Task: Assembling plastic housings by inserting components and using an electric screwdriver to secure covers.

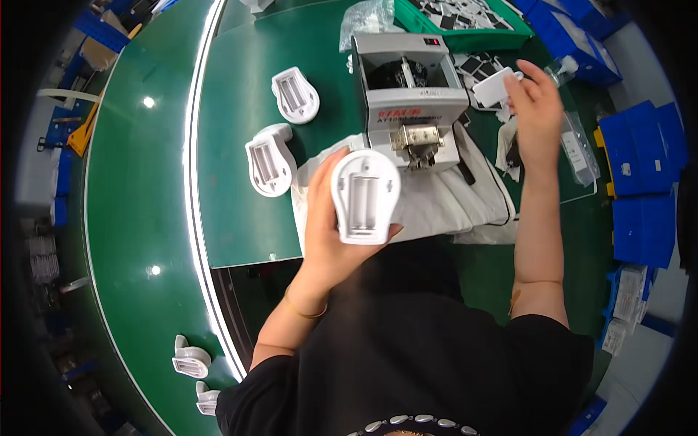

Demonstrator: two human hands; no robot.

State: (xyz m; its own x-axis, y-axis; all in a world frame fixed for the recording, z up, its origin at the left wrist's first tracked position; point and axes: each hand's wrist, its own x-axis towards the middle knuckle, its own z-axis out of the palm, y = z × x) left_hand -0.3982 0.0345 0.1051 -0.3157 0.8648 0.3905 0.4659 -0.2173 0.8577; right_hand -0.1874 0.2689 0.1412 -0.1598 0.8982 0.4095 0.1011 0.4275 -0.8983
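White housing [363, 200] is grasped by the curled left hand [327, 247]; at two o'clock, a white plate [492, 89] is pinched by the partly spread right hand [536, 109].

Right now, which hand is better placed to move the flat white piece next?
Probably the right hand: it holds the flat white piece between its fingers. The left hand is farther away and busy holding a white gadget, slotted side facing the camera.
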